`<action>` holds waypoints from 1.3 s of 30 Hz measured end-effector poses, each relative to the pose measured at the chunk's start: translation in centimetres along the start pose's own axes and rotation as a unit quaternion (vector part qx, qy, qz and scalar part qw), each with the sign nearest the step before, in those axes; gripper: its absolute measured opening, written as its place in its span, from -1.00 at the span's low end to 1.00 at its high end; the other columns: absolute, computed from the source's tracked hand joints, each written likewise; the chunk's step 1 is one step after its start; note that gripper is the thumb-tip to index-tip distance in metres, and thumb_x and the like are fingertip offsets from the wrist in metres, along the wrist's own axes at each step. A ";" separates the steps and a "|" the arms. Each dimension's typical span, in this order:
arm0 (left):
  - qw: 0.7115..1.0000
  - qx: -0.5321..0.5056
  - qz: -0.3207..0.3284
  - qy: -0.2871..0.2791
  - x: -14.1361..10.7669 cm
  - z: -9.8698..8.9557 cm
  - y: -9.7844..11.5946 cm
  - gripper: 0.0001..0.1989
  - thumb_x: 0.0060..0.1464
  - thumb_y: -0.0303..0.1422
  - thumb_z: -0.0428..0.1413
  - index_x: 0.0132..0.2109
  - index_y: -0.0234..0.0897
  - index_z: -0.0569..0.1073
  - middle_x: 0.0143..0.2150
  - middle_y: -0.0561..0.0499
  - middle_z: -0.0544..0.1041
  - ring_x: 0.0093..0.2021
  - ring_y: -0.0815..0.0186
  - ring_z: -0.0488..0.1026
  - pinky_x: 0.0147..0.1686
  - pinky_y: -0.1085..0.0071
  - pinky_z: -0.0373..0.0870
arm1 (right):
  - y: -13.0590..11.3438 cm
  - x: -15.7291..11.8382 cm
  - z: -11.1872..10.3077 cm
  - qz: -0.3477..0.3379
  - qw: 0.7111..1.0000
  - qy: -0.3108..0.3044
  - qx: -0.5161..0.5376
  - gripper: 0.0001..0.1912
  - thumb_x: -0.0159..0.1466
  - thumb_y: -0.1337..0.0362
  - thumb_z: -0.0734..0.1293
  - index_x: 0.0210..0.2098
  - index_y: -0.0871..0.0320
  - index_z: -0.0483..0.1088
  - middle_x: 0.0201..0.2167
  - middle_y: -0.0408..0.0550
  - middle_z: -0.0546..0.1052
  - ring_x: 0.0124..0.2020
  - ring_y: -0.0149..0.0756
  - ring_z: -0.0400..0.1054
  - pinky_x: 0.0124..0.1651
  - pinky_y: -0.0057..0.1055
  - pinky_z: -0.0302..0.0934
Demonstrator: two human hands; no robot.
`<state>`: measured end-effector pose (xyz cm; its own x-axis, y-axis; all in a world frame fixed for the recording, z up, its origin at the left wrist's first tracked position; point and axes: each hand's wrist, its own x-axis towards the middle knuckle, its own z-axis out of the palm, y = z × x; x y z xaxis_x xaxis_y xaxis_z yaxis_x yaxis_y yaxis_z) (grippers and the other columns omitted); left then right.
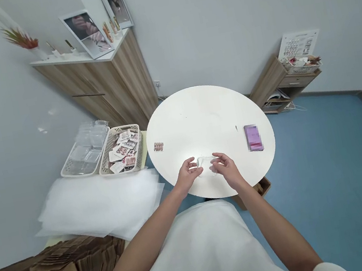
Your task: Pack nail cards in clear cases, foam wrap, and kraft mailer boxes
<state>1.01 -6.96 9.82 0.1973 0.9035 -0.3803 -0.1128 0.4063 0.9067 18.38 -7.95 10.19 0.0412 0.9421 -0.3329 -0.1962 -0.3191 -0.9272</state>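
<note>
Both the left hand (187, 175) and the right hand (227, 170) are working over the near side of the round white tabletop (197, 109), and a small translucent plastic piece (205, 161) is stretching between them. The right hand is pinching its right edge between thumb and fingers. The left hand is curling thumb and fingers about its left edge, though I cannot tell whether they are truly gripping it. The hands are probably taking opposite edges to keep so flimsy-looking a thing spread and steady.

Two short rows of reddish-brown pieces (158, 147) are lying near the tabletop's left edge, and a blurred purple pack (253, 137) is lying near its right, likely to be out of the hands' way. Beyond the tabletop's left side, a basket of cards (140, 148) and a basket of clear plastic boxes (81, 174) are standing side by side, seemingly for easy reach, while white sheets (101, 201) are lying flat just nearer, perhaps to avoid creasing
</note>
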 end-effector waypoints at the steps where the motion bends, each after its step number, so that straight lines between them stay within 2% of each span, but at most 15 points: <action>1: 1.000 -0.003 -0.012 0.002 0.4 0.8 -0.2 -0.47 -0.18 -0.26 0.22 -0.02 -0.23 0.28 -0.16 -0.05 0.38 -0.27 0.39 0.39 -0.29 0.44 0.29 | -0.1 0.5 -0.5 -0.002 1.000 0.012 0.018 -0.60 -0.04 0.16 0.38 -0.21 0.07 0.29 -0.31 -0.15 0.39 -0.39 -0.35 0.41 -0.23 -0.28 0.27; 5: 0.999 -0.017 -0.031 -0.009 1.9 3.4 -0.9 -0.60 -0.10 -0.21 0.16 -0.10 -0.25 0.31 -0.22 -0.04 0.43 -0.21 0.34 0.41 -0.23 0.39 0.30 | 0.2 1.7 -2.1 0.019 0.996 0.021 0.084 -0.64 -0.08 0.21 0.40 -0.32 0.06 0.22 -0.33 -0.20 0.34 -0.37 -0.37 0.40 -0.20 -0.28 0.29; 8: 0.999 -0.007 -0.022 0.025 3.3 4.4 -1.0 -0.65 -0.08 -0.20 0.13 -0.15 -0.27 0.36 -0.34 0.00 0.43 -0.30 0.36 0.42 -0.22 0.36 0.31 | 1.0 2.0 -3.2 0.044 0.995 0.002 0.092 -0.67 -0.03 0.18 0.38 -0.32 0.05 0.18 -0.32 -0.18 0.34 -0.30 -0.33 0.41 -0.14 -0.24 0.28; 11: 0.999 0.022 -0.017 0.040 4.6 4.3 -0.7 -0.56 -0.11 -0.22 0.15 -0.05 -0.26 0.33 -0.43 0.06 0.41 -0.39 0.37 0.42 -0.26 0.34 0.33 | 1.7 2.1 -4.4 0.000 1.000 -0.014 -0.002 -0.59 -0.03 0.15 0.38 -0.23 0.02 0.17 -0.10 -0.05 0.32 -0.09 -0.21 0.33 -0.05 -0.15 0.22; 14: 0.998 0.060 -0.016 0.018 5.4 3.8 -0.5 -0.52 -0.12 -0.23 0.17 -0.02 -0.25 0.33 -0.45 0.08 0.40 -0.41 0.37 0.41 -0.28 0.36 0.33 | 1.3 2.5 -5.8 -0.105 0.978 -0.065 -0.166 -0.42 -0.10 0.17 0.43 -0.11 0.00 0.18 0.17 0.03 0.10 0.15 -0.11 0.07 0.09 -0.06 0.07; 16: 0.997 0.075 -0.018 -0.005 5.8 3.4 -0.4 -0.55 -0.12 -0.24 0.17 -0.04 -0.26 0.36 -0.45 0.07 0.40 -0.40 0.38 0.41 -0.28 0.38 0.32 | 0.7 3.0 -6.4 -0.150 0.949 -0.120 -0.250 -0.40 -0.10 0.19 0.44 -0.08 0.00 0.20 0.22 0.02 0.01 0.20 -0.09 -0.02 0.11 -0.04 0.03; 18: 0.997 0.070 -0.021 -0.034 6.0 3.1 -0.3 -0.57 -0.09 -0.23 0.15 -0.04 -0.26 0.36 -0.43 0.06 0.40 -0.39 0.39 0.40 -0.28 0.38 0.33 | 0.1 3.4 -6.7 -0.173 0.928 -0.153 -0.293 -0.46 -0.05 0.23 0.41 -0.08 0.01 0.23 0.21 0.01 0.06 0.19 -0.11 0.01 0.10 -0.06 0.05; 20: 0.996 0.059 -0.021 -0.068 6.0 2.7 -0.1 -0.52 -0.10 -0.23 0.16 0.01 -0.25 0.34 -0.35 0.02 0.42 -0.35 0.39 0.39 -0.26 0.38 0.33 | -0.3 3.6 -6.7 -0.186 0.919 -0.152 -0.313 -0.52 -0.02 0.25 0.38 -0.10 0.03 0.26 0.16 0.02 0.15 0.16 -0.12 0.05 0.09 -0.07 0.07; 23: 0.990 0.063 -0.012 -0.122 5.9 2.3 0.2 -0.28 -0.28 -0.33 0.28 0.10 -0.18 0.26 -0.13 -0.07 0.39 -0.27 0.36 0.39 -0.23 0.36 0.33 | -0.6 3.5 -6.4 -0.184 0.927 -0.122 -0.302 -0.50 -0.06 0.25 0.40 -0.11 0.04 0.28 0.11 0.04 0.23 0.12 -0.11 0.12 0.08 -0.07 0.08; 25: 0.986 0.068 -0.005 -0.149 5.8 2.2 0.4 -0.15 -0.40 -0.40 0.33 0.13 -0.14 0.22 -0.07 -0.09 0.36 -0.26 0.35 0.38 -0.21 0.33 0.34 | -0.7 3.3 -6.3 -0.178 0.937 -0.109 -0.279 -0.49 -0.08 0.25 0.42 -0.11 0.05 0.29 0.09 0.04 0.24 0.11 -0.12 0.14 0.08 -0.09 0.10; 30: 0.984 0.047 0.001 -0.171 5.8 3.0 0.8 -0.18 -0.35 -0.41 0.31 0.14 -0.17 0.20 -0.13 -0.08 0.37 -0.26 0.35 0.40 -0.16 0.28 0.33 | -1.0 3.1 -6.3 -0.162 0.958 -0.087 -0.221 -0.51 -0.11 0.24 0.44 -0.17 0.06 0.32 0.06 0.05 0.26 0.08 -0.15 0.18 0.05 -0.17 0.16; 35: 0.985 0.033 0.013 -0.166 6.0 3.7 0.5 -0.19 -0.35 -0.42 0.31 0.12 -0.18 0.21 -0.15 -0.08 0.37 -0.28 0.35 0.40 -0.19 0.29 0.35 | -0.8 3.6 -6.7 -0.138 0.977 -0.082 -0.141 -0.53 -0.17 0.20 0.47 -0.25 0.08 0.36 0.01 0.04 0.30 0.00 -0.17 0.25 0.02 -0.21 0.18; 39: 0.986 0.028 0.016 -0.162 6.0 3.7 0.0 -0.20 -0.33 -0.42 0.30 0.13 -0.17 0.20 -0.13 -0.07 0.37 -0.26 0.33 0.41 -0.19 0.29 0.36 | -1.1 4.1 -7.0 -0.085 0.989 -0.095 -0.074 -0.51 -0.16 0.18 0.47 -0.24 0.08 0.32 -0.03 0.01 0.33 -0.14 -0.22 0.34 -0.08 -0.23 0.24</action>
<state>5.84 -2.05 8.18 0.4959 0.8218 -0.2807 -0.0722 0.3612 0.9297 25.58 -4.45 8.60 -0.1265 0.9814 -0.1444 -0.0559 -0.1524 -0.9867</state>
